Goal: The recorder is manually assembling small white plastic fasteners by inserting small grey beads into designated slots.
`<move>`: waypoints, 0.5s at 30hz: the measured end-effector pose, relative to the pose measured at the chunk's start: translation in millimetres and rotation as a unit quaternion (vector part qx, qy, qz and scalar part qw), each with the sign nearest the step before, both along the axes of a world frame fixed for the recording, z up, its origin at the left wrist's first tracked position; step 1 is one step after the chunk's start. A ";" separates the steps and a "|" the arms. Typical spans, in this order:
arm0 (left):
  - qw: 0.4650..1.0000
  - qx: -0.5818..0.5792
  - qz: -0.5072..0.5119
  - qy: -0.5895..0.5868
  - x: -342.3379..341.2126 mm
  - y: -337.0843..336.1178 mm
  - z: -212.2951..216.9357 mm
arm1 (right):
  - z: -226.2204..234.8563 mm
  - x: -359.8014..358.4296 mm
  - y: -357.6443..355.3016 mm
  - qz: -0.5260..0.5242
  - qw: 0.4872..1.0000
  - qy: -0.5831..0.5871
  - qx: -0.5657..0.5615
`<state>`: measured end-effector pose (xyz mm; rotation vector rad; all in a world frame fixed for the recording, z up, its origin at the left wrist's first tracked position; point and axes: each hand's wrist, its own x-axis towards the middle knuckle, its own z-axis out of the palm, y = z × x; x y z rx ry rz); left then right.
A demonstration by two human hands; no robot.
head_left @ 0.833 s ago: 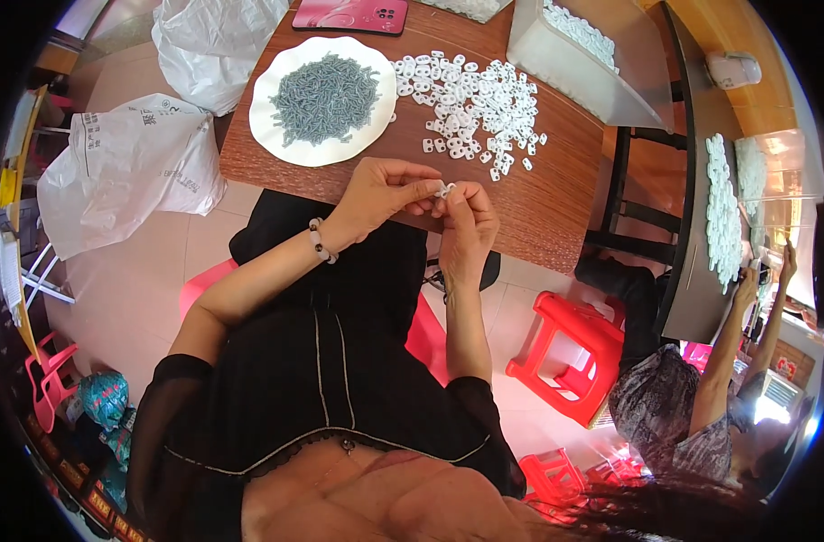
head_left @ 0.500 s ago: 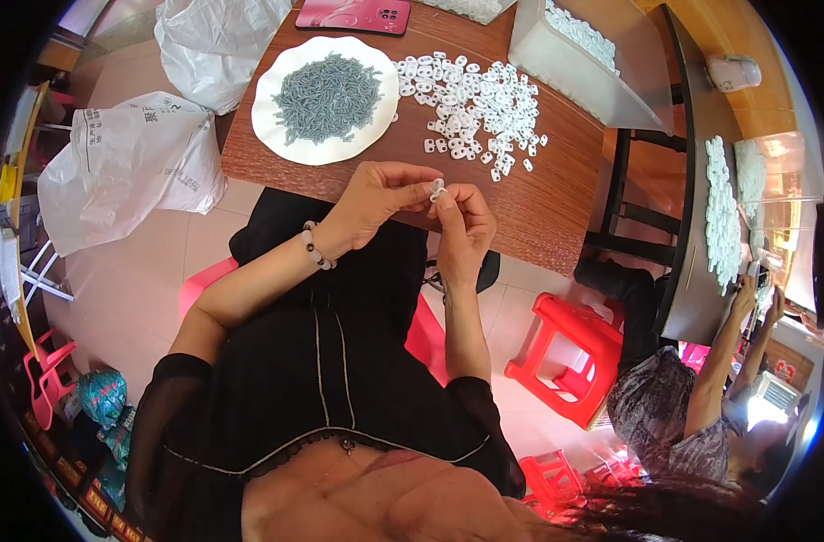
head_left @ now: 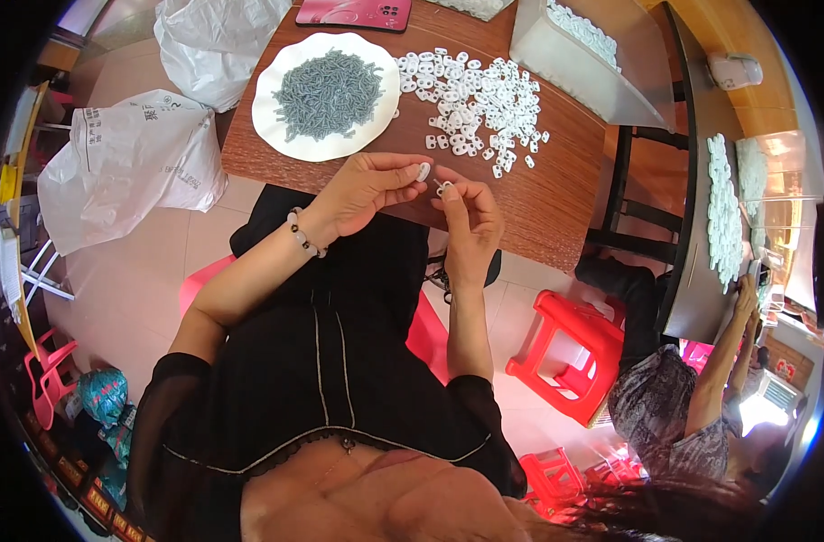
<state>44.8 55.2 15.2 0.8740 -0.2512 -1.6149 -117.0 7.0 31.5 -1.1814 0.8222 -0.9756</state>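
Over the near edge of the wooden table [head_left: 543,212], my left hand [head_left: 362,192] pinches a small white plastic piece [head_left: 423,172] between thumb and fingertips. Just to its right, my right hand [head_left: 470,221] is closed on another small white piece [head_left: 444,188], with something thin sticking up from it. A narrow gap parts the two pieces. Beyond my hands lies a spread of white two-holed plastic pieces [head_left: 493,99]. Left of them, a white wavy-rimmed plate [head_left: 265,108] carries a heap of small grey-blue screws or similar slim parts [head_left: 326,95].
A pink phone [head_left: 353,13] lies at the table's far edge. A clear bin [head_left: 556,68] of white pieces stands far right. White sacks [head_left: 127,172] sit on the floor at left, a red stool [head_left: 570,357] at right. Another person [head_left: 674,406] works at a side table.
My hands have drawn apart; before, they met at one spot. Now each hand shows its own white piece. The co-worker's hands have shifted closer together.
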 end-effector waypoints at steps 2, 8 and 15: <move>1.000 0.001 -0.008 0.000 1.7 0.5 2.0 | -0.4 -0.1 0.3 0.008 1.000 -0.009 0.013; 0.999 -0.015 -0.021 -0.035 3.0 1.0 2.4 | -3.9 0.4 0.1 0.009 1.000 -0.001 0.012; 0.997 -0.023 -0.019 -0.068 -0.2 -0.3 7.2 | -7.1 -1.8 -0.1 0.014 1.000 0.006 0.005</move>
